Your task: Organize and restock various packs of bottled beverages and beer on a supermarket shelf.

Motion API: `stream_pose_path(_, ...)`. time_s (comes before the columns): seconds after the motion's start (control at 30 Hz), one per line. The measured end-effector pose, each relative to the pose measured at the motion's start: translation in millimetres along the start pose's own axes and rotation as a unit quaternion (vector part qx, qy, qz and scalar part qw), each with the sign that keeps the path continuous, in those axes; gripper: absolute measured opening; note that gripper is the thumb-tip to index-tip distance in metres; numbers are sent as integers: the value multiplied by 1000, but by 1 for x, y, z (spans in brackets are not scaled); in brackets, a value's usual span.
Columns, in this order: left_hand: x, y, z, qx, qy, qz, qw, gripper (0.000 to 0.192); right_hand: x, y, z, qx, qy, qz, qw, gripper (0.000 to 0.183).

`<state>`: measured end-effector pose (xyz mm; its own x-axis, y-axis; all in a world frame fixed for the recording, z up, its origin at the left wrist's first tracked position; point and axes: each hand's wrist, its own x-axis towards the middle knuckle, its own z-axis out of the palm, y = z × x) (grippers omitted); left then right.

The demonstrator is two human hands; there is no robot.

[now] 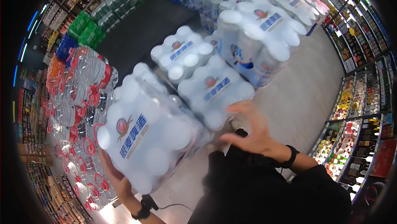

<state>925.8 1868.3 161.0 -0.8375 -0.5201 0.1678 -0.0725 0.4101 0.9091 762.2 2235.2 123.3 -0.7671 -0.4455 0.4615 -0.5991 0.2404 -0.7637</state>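
My left hand (116, 174) lies along the left side of a shrink-wrapped pack of cans (149, 134) with white tops and blue writing. Part of its fingers is hidden by the pack, so I cannot tell how firmly it grips. Off the pack's right side, my right hand (251, 131) is in the air, blurred, with thumb and fingers apart and nothing between them. Just beyond its fingertips lies a second wrapped pack (214, 90). A smaller-looking pack (183, 53) sits behind that one, and a taller stack of packs (260, 35) rises to the right.
Large clear water bottles (90, 100) with red handles are stacked at left. A dark flat surface (149, 28) stretches behind the packs, with green-wrapped packs (86, 30) near its left edge. Pale floor (307, 84) runs between the stacks and the lit bottle shelves (350, 143) at right.
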Motion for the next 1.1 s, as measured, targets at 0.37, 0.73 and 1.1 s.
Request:
stream_pose_path(0.37,-56,152,236,-28,65,172,983,108,36,143,-181,102,152,25,983,98)
stream_pose_path(0.73,13,120,400,-37,9,-43,998,141,64,158,-219,133,62,51,988,88)
stream_pose_path(1.1,36,137,409,-60,27,91,994,136,43,168,-208,157,60,90,982,88)
